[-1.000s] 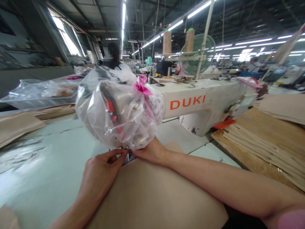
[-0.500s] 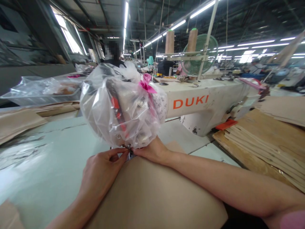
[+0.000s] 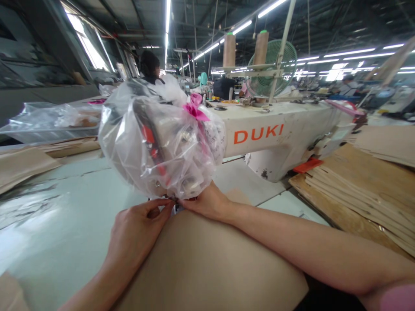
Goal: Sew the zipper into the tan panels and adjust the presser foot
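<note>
A tan fabric piece (image 3: pixel 207 259) runs from the sewing machine's (image 3: pixel 259 134) needle area down toward me. My left hand (image 3: pixel 139 224) is closed, thumb and forefinger pinching the fabric's top edge just left of the presser foot (image 3: pixel 176 205). From the right, my right hand (image 3: pixel 210 203) reaches in with its thumb at the same edge, close beside the foot. Its other fingers are partly hidden behind the clear plastic bag (image 3: pixel 181 160) that wraps the machine head. A pink ribbon (image 3: pixel 196 108) is tied on the bag. The needle itself is hidden.
Stacked tan pieces lie on a wooden board (image 3: pixel 298 185) at right; more fabric (image 3: pixel 26 166) is at left. A plastic-lined tray (image 3: pixel 48 134) stands behind that. Two thread cones (image 3: pixel 229 49) and a green fan (image 3: pixel 282 65) rise behind the machine. A person (image 3: pixel 149 67) sits ahead.
The view has shifted slightly, so the bagged machine head sits a little further left. Both hands keep nearly the same place at the presser foot. The person ahead has turned their head.
</note>
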`<state>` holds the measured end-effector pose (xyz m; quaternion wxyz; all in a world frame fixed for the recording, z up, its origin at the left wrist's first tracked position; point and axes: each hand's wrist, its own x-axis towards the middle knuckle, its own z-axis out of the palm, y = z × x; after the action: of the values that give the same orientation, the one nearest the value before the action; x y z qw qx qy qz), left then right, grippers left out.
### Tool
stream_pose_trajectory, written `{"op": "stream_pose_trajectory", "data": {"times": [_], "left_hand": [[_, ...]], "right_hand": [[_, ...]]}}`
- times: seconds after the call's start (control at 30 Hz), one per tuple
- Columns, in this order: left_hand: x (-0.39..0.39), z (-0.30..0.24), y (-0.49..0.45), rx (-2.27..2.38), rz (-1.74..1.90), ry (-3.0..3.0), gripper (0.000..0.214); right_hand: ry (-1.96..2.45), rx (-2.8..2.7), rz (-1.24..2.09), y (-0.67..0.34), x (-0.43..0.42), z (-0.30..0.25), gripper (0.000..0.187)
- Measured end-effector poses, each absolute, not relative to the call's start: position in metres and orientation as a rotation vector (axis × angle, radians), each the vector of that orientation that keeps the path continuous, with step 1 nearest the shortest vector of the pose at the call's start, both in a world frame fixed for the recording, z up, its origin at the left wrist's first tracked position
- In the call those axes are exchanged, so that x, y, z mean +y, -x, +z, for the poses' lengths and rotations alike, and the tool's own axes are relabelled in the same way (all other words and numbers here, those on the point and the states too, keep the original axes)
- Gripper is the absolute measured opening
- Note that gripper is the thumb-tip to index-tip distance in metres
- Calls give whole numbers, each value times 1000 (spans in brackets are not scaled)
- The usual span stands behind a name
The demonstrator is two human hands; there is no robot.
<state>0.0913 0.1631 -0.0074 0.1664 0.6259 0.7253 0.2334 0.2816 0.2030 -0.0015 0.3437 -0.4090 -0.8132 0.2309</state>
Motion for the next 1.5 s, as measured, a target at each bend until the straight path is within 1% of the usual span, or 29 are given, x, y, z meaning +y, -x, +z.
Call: {"op": "stream_pose_trajectory", "data": {"times": [0.17, 0.4, 0.7, 0.97, 1.13, 1.5], "left_hand": [[164, -5, -94, 2070, 672, -1773, 38], [162, -2, -95, 2060, 663, -1801, 36], [162, 1, -95, 2019, 655, -1853, 35], [164, -2, -94, 2023, 732, -1819, 34], [165, -4, -92, 2058, 702, -1783, 36], [166, -6, -92, 2014, 708, -1754, 36]], "right_hand": [[1088, -2178, 515, -279, 204, -2, 13], [1064, -2117, 511, -274, 209, -11, 6], [1087, -2058, 511, -275, 207, -13, 8], [1129, -2038, 533, -280, 204, -5, 6], [1123, -2108, 544, -280, 203, -6, 3], [1174, -2146, 442, -273, 208, -12, 6]]}}
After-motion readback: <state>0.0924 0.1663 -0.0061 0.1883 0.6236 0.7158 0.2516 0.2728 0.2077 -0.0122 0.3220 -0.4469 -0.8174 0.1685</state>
